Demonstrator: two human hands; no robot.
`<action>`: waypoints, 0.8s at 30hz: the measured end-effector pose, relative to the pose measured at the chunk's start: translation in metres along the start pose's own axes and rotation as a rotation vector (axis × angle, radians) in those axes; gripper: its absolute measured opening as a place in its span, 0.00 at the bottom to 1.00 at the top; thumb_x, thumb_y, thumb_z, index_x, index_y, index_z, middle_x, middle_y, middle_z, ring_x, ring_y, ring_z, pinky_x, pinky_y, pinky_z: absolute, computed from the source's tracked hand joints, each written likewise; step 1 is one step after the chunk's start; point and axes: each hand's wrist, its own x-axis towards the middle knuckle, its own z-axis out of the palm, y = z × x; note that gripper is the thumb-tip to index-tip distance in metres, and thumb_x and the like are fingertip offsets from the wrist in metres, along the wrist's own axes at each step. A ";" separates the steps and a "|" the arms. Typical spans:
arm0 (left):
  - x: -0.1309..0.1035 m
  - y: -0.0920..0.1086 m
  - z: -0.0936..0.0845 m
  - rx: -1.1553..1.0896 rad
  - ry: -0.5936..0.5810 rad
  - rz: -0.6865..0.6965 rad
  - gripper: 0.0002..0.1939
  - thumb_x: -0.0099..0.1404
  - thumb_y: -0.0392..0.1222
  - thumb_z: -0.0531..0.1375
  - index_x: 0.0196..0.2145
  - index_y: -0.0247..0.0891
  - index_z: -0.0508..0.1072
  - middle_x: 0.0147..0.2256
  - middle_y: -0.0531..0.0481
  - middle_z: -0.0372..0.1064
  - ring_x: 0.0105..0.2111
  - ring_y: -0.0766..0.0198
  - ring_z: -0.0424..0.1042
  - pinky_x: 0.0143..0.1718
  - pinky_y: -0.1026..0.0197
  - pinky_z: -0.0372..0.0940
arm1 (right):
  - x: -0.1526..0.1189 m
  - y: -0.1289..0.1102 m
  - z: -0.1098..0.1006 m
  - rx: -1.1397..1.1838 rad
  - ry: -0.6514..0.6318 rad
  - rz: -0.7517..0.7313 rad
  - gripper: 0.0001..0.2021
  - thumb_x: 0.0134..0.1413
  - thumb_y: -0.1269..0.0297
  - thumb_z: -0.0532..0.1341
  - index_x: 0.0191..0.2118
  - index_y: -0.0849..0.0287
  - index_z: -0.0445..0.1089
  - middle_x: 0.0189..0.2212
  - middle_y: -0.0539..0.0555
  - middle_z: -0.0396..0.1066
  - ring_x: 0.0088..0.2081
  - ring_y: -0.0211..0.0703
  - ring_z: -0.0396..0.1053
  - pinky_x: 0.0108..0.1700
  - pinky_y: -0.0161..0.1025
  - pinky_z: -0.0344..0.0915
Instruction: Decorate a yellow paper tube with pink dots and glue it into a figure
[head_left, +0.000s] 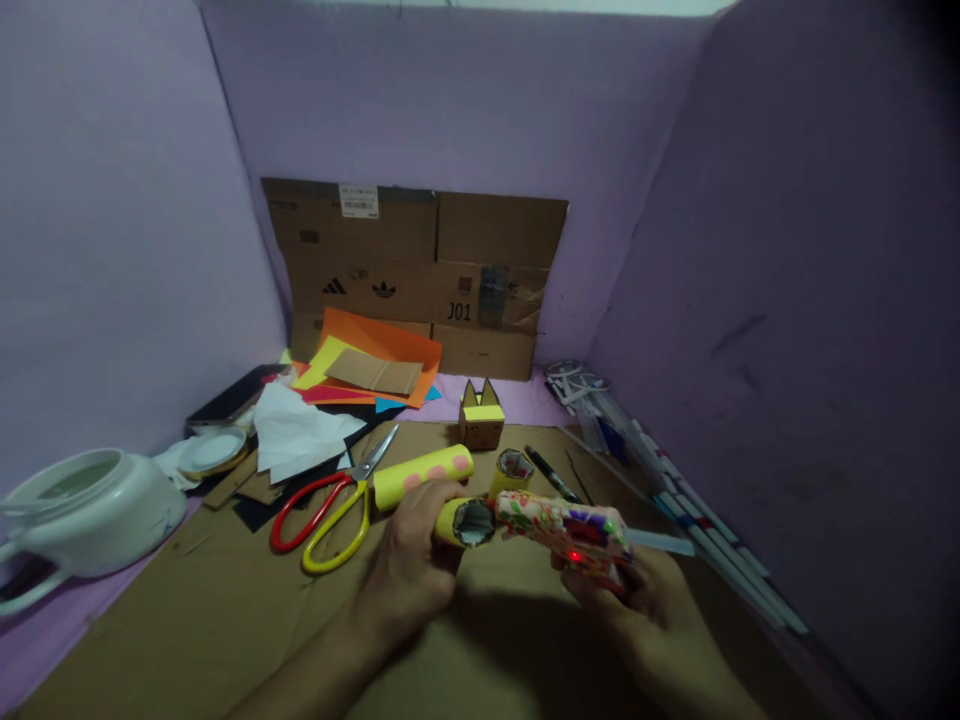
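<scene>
My left hand (420, 545) is closed around a short yellow paper tube (454, 522), its open end with a ragged rim facing me. In my right hand (637, 610) is a hot glue gun (559, 525) with a floral pattern, a lit red light and a clear glue stick (660, 541) poking out the back. Its nozzle end is right by the tube's rim; whether they touch I cannot tell. Just behind stands another short yellow tube (514, 470). A longer yellow tube with pink spots (424, 477) lies beyond my left hand. Further back sits a small cardboard box with pointed ears (481, 420).
Scissors with red and yellow handles (337, 505) lie to the left. A white teapot-like vessel (97, 510) is at far left. Coloured paper sheets (405, 345) and white tissue (300, 430) are piled behind. A black pen (551, 472) and several glue sticks (720, 545) lie right.
</scene>
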 end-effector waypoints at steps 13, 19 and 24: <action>-0.001 0.001 0.000 -0.032 -0.015 -0.072 0.15 0.54 0.27 0.56 0.40 0.39 0.67 0.39 0.46 0.71 0.42 0.56 0.70 0.48 0.52 0.62 | 0.001 -0.005 0.003 -0.006 0.009 -0.001 0.07 0.45 0.62 0.63 0.24 0.60 0.70 0.19 0.51 0.70 0.23 0.44 0.69 0.25 0.34 0.66; 0.001 0.003 -0.002 -0.094 0.025 -0.112 0.11 0.55 0.30 0.57 0.37 0.38 0.68 0.37 0.47 0.71 0.40 0.59 0.70 0.45 0.57 0.63 | 0.003 -0.006 0.002 0.009 0.032 0.020 0.07 0.44 0.62 0.64 0.26 0.60 0.72 0.22 0.53 0.73 0.26 0.46 0.70 0.27 0.36 0.67; 0.006 0.014 -0.008 -0.311 0.095 -0.259 0.13 0.52 0.36 0.60 0.38 0.36 0.70 0.36 0.47 0.72 0.36 0.59 0.72 0.39 0.60 0.67 | 0.007 -0.004 -0.006 0.108 0.101 0.032 0.09 0.41 0.60 0.65 0.30 0.59 0.74 0.26 0.55 0.76 0.31 0.51 0.74 0.33 0.39 0.69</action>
